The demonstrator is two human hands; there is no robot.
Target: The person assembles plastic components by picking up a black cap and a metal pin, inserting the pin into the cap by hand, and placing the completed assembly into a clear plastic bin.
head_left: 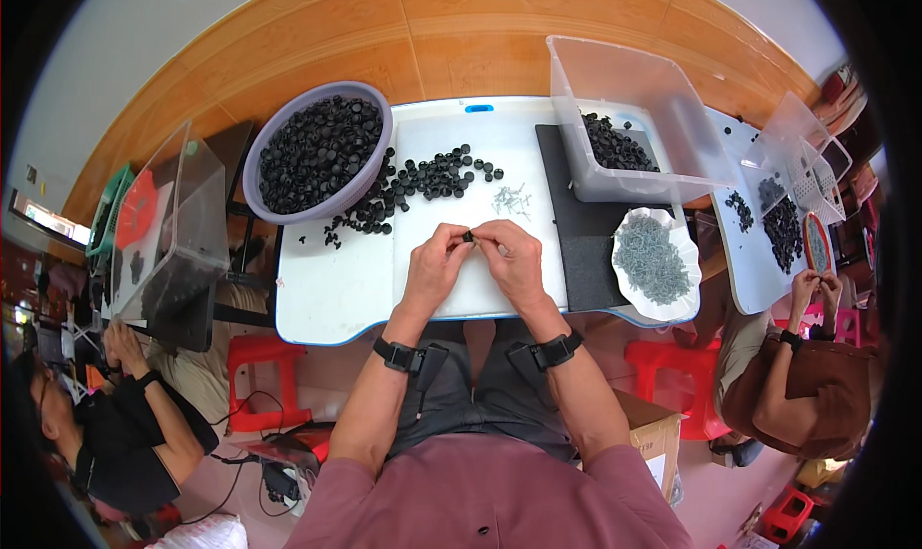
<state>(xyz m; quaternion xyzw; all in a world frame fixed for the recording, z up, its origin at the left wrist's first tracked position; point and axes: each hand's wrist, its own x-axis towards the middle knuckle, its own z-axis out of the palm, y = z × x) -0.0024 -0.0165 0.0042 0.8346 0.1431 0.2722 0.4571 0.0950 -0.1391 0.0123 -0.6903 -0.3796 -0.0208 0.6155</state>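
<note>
My left hand (434, 264) and my right hand (514, 259) meet over the white table (327, 290), fingertips pinched together on one small black cap (468, 235). Just beyond them lies a small heap of metal pins (511, 199) and a scatter of loose black caps (423, 182). A purple basin (252, 170) full of black caps stands at the far left of the table.
A clear plastic bin (663, 107) holding black caps stands on a black mat (576, 242) at the right. A white dish (690, 246) of grey metal parts lies near it. Other people work at left and right. Red stools stand below.
</note>
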